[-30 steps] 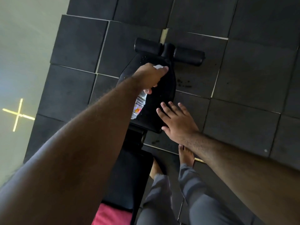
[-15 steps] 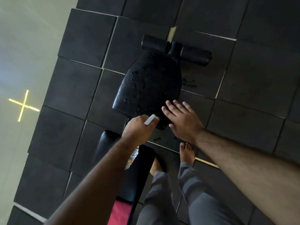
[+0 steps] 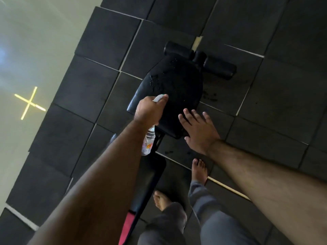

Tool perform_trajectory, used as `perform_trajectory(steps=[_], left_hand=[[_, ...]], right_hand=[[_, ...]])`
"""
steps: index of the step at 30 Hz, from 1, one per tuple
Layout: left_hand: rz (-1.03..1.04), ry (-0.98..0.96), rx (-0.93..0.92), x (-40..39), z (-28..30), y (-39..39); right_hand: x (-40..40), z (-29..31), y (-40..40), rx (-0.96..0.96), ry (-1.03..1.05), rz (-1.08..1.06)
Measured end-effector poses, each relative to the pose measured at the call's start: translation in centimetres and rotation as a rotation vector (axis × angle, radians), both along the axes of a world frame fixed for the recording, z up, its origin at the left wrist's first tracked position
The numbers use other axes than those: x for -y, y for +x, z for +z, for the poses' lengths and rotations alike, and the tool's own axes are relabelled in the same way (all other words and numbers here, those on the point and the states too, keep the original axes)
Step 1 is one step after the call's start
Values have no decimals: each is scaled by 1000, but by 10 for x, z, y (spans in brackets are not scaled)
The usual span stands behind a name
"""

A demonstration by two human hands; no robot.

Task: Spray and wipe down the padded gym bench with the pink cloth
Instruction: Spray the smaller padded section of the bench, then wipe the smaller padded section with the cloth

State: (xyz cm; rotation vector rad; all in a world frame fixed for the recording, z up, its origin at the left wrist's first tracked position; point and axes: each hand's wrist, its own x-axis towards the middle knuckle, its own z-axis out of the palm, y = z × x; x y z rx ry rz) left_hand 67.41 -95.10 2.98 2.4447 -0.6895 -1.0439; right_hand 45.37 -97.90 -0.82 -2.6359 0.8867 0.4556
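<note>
Compared with half a second earlier, the left hand (image 3: pixel 150 110) has moved forward from the near edge of the seat pad (image 3: pixel 175 89) and now sits over the pad's near-left portion, fingers wrapped tight around the neck of the spray bottle (image 3: pixel 149 138) with the index finger laid along the white nozzle head. The clear bottle body hangs down beneath the wrist, above the gap between the seat pad and the long back pad (image 3: pixel 152 175). The right hand (image 3: pixel 198 129) keeps the same station at the near-right corner of the seat pad, fingers spread and flat, palm down; whether it presses on the pad edge or hovers just over it cannot be determined. Droplets remain scattered over the far-left half of the seat pad, unchanged from the earlier view. The bottle carries a label with orange and pink patches; the print is too blurred to read, and no brand marking is legible on the bench. The pink cloth (image 3: pixel 128 225) lies at the near end of the back pad, mostly hidden behind the left forearm. Two foam roller pads (image 3: pixel 219 70) stand at the far end of the bench. Black rubber floor tiles (image 3: pixel 283 103) surround the equipment, and the person's bare feet (image 3: pixel 200 171) stand just right of the back pad.
</note>
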Motion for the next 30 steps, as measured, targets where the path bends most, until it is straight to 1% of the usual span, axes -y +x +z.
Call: perform_trajectory(steps=[2, 4, 6, 8, 11, 13, 15, 18, 21, 23, 24, 25, 26, 28, 30], left_hand=[[16, -62, -14, -11, 2, -1], [1, -119, 54, -33, 6, -2], [39, -228, 143, -67, 13, -4], [139, -402, 209, -110, 23, -9], [307, -719, 302, -195, 38, -15], [406, -838, 390, -264, 47, -17], [474, -892, 509, -337, 52, -20], [596, -883, 618, -439, 53, -27], [718, -862, 669, -516, 49, -33], [794, -853, 664, -557, 42, -38], [830, -849, 650, -575, 38, -40], [864, -838, 635, -591, 31, -42], [892, -819, 623, -606, 25, -45], [918, -818, 604, -629, 12, -48], [913, -854, 576, -645, 2, -50]], right_hand=[[-3, 3, -2, 13, 9, -13], [-13, 10, 0, 65, 7, -21], [-32, 18, 6, 181, 12, 9], [-60, 22, 19, 284, 32, 67], [-120, 24, 42, 391, 73, 142], [-169, 28, 58, 424, 126, 185], [-219, 32, 73, 424, 169, 258], [-284, 33, 91, 407, 205, 430], [-333, 29, 109, 362, 161, 599], [-360, 25, 121, 300, 102, 691], [-371, 23, 125, 248, 64, 688], [-381, 22, 129, 204, 25, 628], [-389, 20, 132, 177, -12, 523], [-399, 17, 133, 147, -72, 240], [-403, 16, 130, 88, -47, -28]])
